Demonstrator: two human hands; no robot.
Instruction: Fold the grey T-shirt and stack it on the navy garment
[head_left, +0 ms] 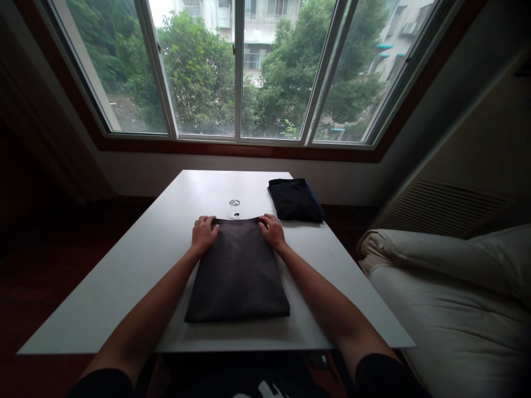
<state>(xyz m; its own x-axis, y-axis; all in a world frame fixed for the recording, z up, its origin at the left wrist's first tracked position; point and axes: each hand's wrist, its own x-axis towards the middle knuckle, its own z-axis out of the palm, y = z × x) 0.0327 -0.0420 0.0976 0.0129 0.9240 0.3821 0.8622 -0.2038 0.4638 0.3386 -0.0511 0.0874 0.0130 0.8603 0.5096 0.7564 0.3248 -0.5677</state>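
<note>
A dark grey cloth [243, 271], folded into a flat shape narrower at the far end, lies on the white table [141, 265]. At its far left corner is my left hand [204, 233], its fingers closed on the cloth's edge. My right hand [272, 230] grips the far right corner in the same way, thumb on top of the fabric. The far edge between both hands sags slightly; the near edge rests on the tabletop.
Dark folded clothes [293, 200] lie at the table's far right edge. Two small round marks or discs [234, 214] show just beyond the grey cloth. A pale sofa [448, 298] stands to the right, and a window is behind the table.
</note>
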